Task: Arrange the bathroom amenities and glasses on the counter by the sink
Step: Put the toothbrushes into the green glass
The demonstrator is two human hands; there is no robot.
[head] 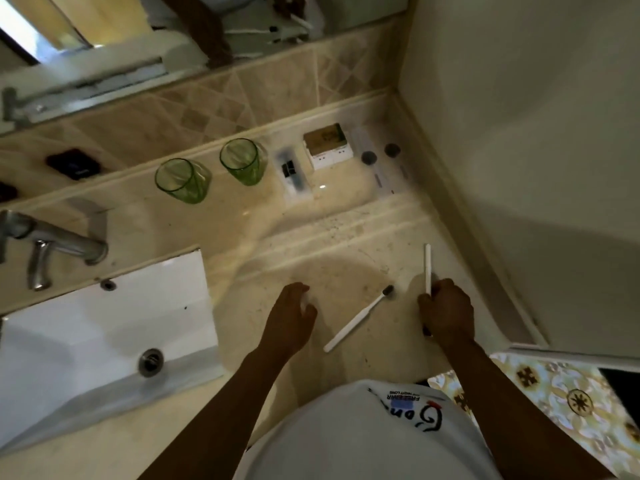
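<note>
Two green glasses [182,180] [242,161] stand at the back of the beige counter [242,237]. Right of them lie a clear packet with dark contents [292,176], a brown-and-white box [327,145] and a white packet with two dark caps [381,161]. A white toothbrush with a dark head [358,318] lies flat between my hands. My right hand [446,308] grips a second white toothbrush [428,268], its handle pointing away from me. My left hand [292,315] rests on the counter with fingers curled; whether something small lies under it is unclear.
A white sink [104,323] with a chrome tap [55,247] fills the left. Dark items [72,164] sit on the tiled ledge below the mirror [104,46]. A wall [536,168] closes the right side. Patterned floor [554,393] shows at lower right.
</note>
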